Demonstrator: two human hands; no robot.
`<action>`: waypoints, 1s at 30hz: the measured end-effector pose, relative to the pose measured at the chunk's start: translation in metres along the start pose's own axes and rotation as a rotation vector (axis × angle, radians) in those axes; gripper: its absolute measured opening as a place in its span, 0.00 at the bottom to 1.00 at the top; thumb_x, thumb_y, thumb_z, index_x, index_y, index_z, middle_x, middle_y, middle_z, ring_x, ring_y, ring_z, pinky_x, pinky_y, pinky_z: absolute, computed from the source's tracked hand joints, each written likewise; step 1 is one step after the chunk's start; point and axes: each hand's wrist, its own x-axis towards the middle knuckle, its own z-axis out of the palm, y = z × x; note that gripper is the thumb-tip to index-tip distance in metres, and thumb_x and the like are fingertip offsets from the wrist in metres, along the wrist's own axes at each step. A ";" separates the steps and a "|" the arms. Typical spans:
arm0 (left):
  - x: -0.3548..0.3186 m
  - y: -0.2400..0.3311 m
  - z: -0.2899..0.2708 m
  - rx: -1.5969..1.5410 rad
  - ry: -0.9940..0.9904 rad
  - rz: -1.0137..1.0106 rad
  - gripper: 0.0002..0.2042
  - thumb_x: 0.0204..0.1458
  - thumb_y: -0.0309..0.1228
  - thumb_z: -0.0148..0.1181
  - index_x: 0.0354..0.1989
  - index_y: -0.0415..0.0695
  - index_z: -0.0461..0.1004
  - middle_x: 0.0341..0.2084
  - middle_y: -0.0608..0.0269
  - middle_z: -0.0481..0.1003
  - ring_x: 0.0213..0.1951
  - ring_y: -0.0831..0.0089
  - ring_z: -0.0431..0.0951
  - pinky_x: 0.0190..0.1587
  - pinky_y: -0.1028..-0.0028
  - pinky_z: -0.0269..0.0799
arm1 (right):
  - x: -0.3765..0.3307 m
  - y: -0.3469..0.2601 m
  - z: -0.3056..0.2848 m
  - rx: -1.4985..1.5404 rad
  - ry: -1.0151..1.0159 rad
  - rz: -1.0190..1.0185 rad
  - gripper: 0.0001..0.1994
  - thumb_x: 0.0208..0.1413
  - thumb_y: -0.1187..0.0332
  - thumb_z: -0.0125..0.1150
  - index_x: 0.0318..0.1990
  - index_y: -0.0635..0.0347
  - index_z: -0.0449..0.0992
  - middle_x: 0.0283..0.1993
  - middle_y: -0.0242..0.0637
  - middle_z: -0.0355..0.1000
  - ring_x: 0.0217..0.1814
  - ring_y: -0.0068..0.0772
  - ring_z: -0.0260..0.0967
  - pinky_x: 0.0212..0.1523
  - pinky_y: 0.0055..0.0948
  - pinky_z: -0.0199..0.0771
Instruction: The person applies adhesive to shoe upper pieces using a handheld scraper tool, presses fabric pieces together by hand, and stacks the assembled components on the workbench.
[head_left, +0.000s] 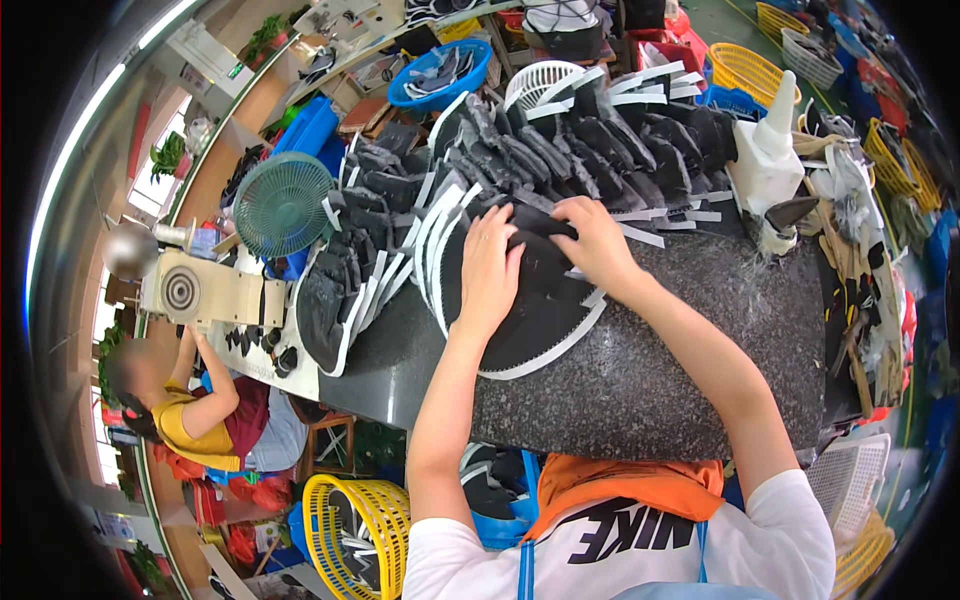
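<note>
A black shoe upper (535, 320) with a white curved edge lies on the dark stone tabletop, under both my hands. My left hand (488, 270) is closed on its upper left part, fingers bent at the black material. Opposite it, my right hand (597, 245) pinches the upper right part, the fingertips partly hidden by the folded material. Just left of my left hand, more white-edged uppers (432, 245) lie overlapped. Behind my hands spreads a thick row of black and grey uppers (600, 140) with white strips sticking out.
To the right on the tabletop (700, 340) stands a white glue bottle (765, 160) with a pointed nozzle. A green fan (285, 205) is at the left, near a person in yellow (205, 415) at a sewing machine (215, 295). A yellow basket (355, 540) stands below the table's left front.
</note>
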 end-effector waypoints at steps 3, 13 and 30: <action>-0.018 0.014 -0.015 -0.042 0.110 0.087 0.11 0.51 0.19 0.58 0.42 0.40 0.68 0.45 0.49 0.74 0.55 0.51 0.72 0.66 0.51 0.55 | -0.023 -0.039 -0.014 0.149 -0.046 0.004 0.11 0.51 0.70 0.63 0.41 0.61 0.73 0.39 0.47 0.74 0.43 0.52 0.73 0.43 0.40 0.75; 0.017 0.121 -0.028 -0.160 -0.365 -0.100 0.10 0.57 0.26 0.55 0.46 0.41 0.69 0.35 0.49 0.75 0.37 0.48 0.76 0.39 0.57 0.69 | -0.096 -0.071 -0.104 0.528 -0.274 0.493 0.27 0.53 0.66 0.67 0.58 0.67 0.66 0.50 0.45 0.74 0.52 0.32 0.71 0.53 0.32 0.72; 0.019 0.199 0.134 -0.331 -0.488 0.518 0.20 0.47 0.33 0.66 0.49 0.45 0.72 0.55 0.56 0.69 0.60 0.51 0.65 0.63 0.50 0.59 | -0.080 0.114 -0.289 -0.736 0.067 0.501 0.17 0.57 0.58 0.60 0.48 0.59 0.76 0.38 0.48 0.77 0.39 0.53 0.75 0.40 0.43 0.74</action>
